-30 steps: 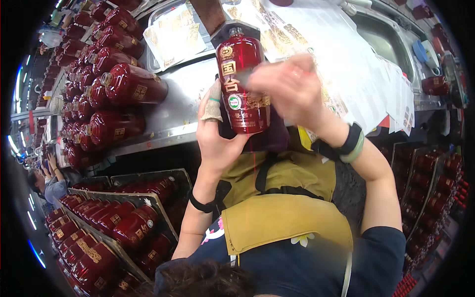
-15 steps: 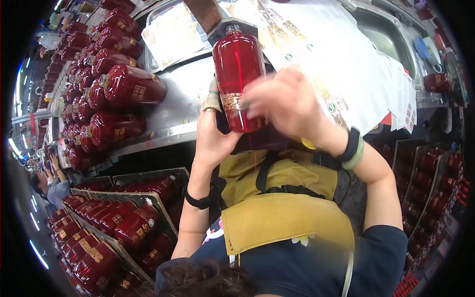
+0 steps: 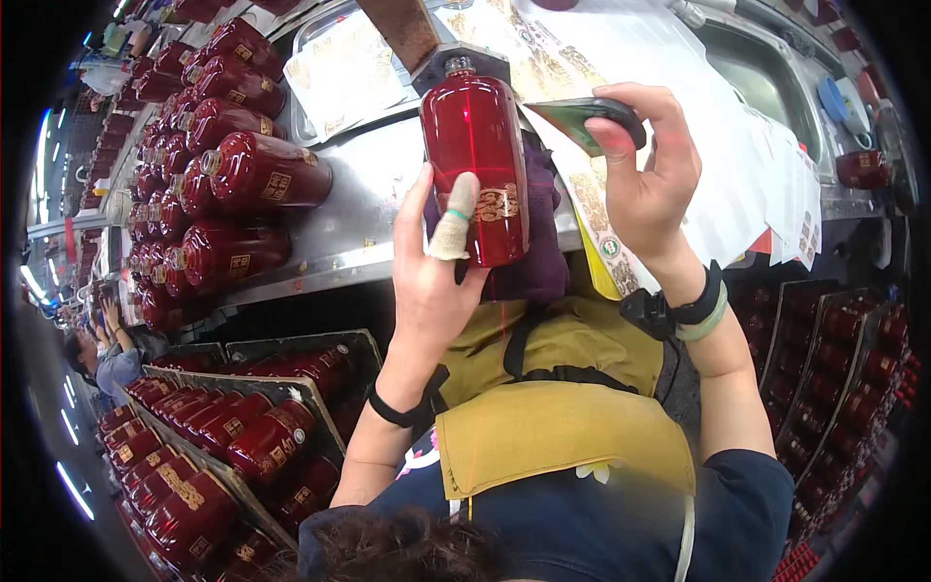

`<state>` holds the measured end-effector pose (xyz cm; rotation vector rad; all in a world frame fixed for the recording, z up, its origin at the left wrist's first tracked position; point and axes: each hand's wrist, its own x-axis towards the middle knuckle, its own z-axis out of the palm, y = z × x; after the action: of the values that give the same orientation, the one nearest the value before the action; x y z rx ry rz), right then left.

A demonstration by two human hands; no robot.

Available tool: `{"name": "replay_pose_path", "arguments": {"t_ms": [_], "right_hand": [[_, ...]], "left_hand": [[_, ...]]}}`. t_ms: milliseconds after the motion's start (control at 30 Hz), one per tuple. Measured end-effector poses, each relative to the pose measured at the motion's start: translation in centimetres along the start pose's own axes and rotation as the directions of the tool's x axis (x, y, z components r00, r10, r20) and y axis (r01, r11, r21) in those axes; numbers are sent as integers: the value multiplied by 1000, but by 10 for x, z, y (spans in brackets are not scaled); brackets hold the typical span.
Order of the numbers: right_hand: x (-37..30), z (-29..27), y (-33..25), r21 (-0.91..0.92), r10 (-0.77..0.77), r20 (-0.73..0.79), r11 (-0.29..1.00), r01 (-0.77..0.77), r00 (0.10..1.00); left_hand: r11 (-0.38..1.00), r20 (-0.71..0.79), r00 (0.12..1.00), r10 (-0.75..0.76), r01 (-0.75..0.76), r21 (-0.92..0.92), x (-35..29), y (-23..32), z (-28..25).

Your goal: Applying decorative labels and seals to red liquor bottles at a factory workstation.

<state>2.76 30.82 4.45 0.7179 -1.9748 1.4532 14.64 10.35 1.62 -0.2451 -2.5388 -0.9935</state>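
My left hand [image 3: 433, 274] grips a red glass bottle [image 3: 475, 160] with gold markings, holding it upright in front of me over a purple cloth [image 3: 531, 267]; a bandaged finger lies across its lower front. To the bottle's right, my right hand [image 3: 648, 186] is lifted and holds a thin dark flat piece [image 3: 585, 116] between thumb and fingertips, apart from the bottle. A black band and a green band circle my right wrist.
Many red bottles [image 3: 254, 175] lie in rows on the metal table [image 3: 369, 223] at the left. Trays with more red bottles [image 3: 238, 436] stand below left and at the right [image 3: 853, 359]. Printed paper sheets [image 3: 679, 58] cover the table ahead. Another person [image 3: 112, 354] sits far left.
The bottle has been turned so its plain side faces me. My right hand left the bottle, rose to the right and now holds the dark flat piece.
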Motion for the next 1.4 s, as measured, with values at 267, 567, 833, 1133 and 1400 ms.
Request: {"name": "replay_pose_path", "arguments": {"t_ms": [267, 567, 833, 1133, 1400], "right_hand": [[-9, 2, -1, 4, 112, 56, 994, -112, 992], [-42, 4, -18, 151, -421, 412, 906, 395, 809], [-26, 21, 5, -53, -389, 311, 904, 424, 867], [-13, 17, -2, -187, -342, 288, 896, 403, 895], [-18, 12, -2, -138, -315, 293, 920, 366, 903]], "left_hand": [[877, 115, 993, 33, -84, 472, 9, 32, 16], [972, -66, 973, -223, 216, -93, -10, -8, 7], [943, 21, 962, -274, 273, -189, 1, -14, 8], [930, 52, 950, -307, 312, -193, -1, -18, 12], [944, -74, 955, -286, 267, -194, -6, -9, 11]]}}
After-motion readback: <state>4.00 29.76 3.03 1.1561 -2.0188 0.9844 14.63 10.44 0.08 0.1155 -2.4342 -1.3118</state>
